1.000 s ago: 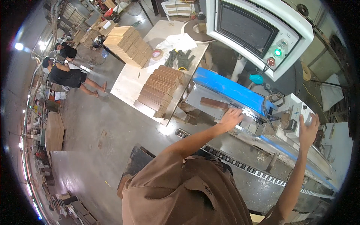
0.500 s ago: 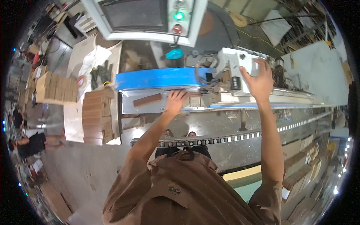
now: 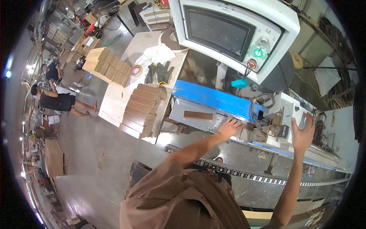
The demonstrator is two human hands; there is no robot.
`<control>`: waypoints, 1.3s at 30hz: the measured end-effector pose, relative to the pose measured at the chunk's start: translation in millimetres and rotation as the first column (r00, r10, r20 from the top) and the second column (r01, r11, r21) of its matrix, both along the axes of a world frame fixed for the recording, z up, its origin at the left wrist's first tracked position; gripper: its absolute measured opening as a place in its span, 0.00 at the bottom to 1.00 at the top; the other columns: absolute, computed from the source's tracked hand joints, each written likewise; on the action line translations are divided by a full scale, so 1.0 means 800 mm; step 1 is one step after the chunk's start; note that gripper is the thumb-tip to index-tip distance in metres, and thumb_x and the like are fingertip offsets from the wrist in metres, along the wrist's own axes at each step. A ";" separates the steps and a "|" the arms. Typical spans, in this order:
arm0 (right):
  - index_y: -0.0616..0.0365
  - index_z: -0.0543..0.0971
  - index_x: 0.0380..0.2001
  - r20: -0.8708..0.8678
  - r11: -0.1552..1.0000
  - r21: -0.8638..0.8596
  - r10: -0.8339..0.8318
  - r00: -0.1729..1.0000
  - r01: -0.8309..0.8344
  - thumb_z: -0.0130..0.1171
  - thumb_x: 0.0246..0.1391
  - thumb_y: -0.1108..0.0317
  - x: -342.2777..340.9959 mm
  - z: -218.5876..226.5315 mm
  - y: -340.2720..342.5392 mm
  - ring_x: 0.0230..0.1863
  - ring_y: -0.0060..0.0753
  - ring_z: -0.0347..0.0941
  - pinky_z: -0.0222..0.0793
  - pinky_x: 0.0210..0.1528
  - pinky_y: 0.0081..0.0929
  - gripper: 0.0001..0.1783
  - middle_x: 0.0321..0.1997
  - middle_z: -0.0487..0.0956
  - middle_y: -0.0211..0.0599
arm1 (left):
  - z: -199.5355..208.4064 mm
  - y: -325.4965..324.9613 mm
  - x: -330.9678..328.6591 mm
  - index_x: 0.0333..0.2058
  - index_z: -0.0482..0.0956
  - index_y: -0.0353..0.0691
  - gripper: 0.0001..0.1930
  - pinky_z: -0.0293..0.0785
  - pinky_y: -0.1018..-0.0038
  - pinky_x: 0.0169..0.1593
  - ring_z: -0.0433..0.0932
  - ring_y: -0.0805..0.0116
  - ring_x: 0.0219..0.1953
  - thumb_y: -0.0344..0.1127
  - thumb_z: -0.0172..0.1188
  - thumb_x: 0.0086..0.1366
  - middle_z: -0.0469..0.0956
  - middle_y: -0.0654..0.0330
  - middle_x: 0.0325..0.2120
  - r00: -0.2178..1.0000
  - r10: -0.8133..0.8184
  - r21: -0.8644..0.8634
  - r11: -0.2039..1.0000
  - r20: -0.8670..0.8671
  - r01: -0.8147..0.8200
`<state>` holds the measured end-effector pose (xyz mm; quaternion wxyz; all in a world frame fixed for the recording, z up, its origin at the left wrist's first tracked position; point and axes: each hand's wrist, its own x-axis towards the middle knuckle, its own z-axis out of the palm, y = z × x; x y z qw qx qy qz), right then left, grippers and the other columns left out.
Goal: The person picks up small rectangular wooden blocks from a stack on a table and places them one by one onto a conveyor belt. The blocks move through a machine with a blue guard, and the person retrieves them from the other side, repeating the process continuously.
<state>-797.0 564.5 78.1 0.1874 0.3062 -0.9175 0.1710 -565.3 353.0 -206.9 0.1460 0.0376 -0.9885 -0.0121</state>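
Observation:
My left hand (image 3: pixel 229 128) lies on the metal bed (image 3: pixel 178 110) of a machine, fingers stretched out, just below the blue guard (image 3: pixel 213 98). A brown wooden strip (image 3: pixel 198 115) lies on the bed to its left. Small brown pieces (image 3: pixel 249 126) sit to the right of its fingertips; whether the fingers touch them I cannot tell. My right hand (image 3: pixel 304 134) is at the white machine housing (image 3: pixel 288 110), thumb and fingers apart around a greyish patch on it. No grip on anything shows there.
A control panel (image 3: pixel 221 28) with a dark screen and lit green button stands ahead. At left, a table (image 3: pixel 114 110) bears stacked brown strips (image 3: pixel 141 110), lighter boards (image 3: pixel 108 65), tape (image 3: pixel 136 70) and dark gloves (image 3: pixel 162 72). A drag chain (image 3: pixel 244 174) runs near me. People (image 3: pixel 57 100) stand far left.
The view has swung to the left, so the machine appears farther right and tilted. Both hands stay at about the same places on the machine.

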 end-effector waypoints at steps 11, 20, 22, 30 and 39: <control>0.50 0.79 0.61 0.023 1.000 -0.021 -0.002 1.000 0.003 0.70 0.58 0.39 -0.005 0.000 0.001 0.72 0.55 0.69 0.67 0.69 0.54 0.36 0.70 0.75 0.40 | -0.031 0.051 -0.075 0.52 0.85 0.48 0.17 0.65 0.54 0.69 0.76 0.60 0.58 0.39 0.61 0.65 0.81 0.63 0.49 0.993 0.092 0.238 0.969 -0.075 -0.072; 0.48 0.74 0.62 0.043 0.997 0.056 -0.051 0.998 0.048 0.69 0.59 0.38 0.001 0.000 -0.002 0.74 0.58 0.64 0.66 0.68 0.60 0.37 0.70 0.73 0.39 | 0.014 -0.049 0.092 0.48 0.85 0.46 0.12 0.62 0.48 0.66 0.75 0.55 0.59 0.38 0.63 0.66 0.81 0.59 0.53 0.876 0.477 0.270 0.855 -0.070 -0.443; 0.48 0.74 0.62 0.023 0.997 0.066 -0.042 0.999 0.040 0.69 0.59 0.38 0.002 0.003 -0.003 0.73 0.59 0.64 0.65 0.69 0.60 0.37 0.70 0.73 0.40 | 0.053 -0.078 0.140 0.53 0.82 0.44 0.19 0.62 0.48 0.65 0.73 0.54 0.61 0.40 0.66 0.64 0.78 0.57 0.57 0.861 0.507 0.239 0.841 -0.033 -0.486; 0.49 0.73 0.63 0.038 0.999 0.055 0.001 0.999 -0.003 0.65 0.62 0.37 -0.013 -0.008 0.004 0.73 0.61 0.64 0.64 0.69 0.60 0.37 0.72 0.71 0.43 | 0.036 -0.145 0.194 0.65 0.76 0.43 0.33 0.60 0.49 0.71 0.72 0.53 0.64 0.46 0.70 0.62 0.77 0.54 0.61 0.886 0.433 0.116 0.884 0.166 -0.454; 0.47 0.72 0.65 0.045 0.994 0.106 -0.016 0.999 0.011 0.62 0.65 0.35 -0.027 -0.018 0.009 0.72 0.57 0.65 0.66 0.66 0.58 0.36 0.72 0.71 0.37 | 0.064 -0.144 0.196 0.57 0.82 0.50 0.20 0.68 0.59 0.67 0.75 0.57 0.61 0.36 0.60 0.66 0.80 0.59 0.52 0.906 0.380 0.218 0.883 0.186 -0.415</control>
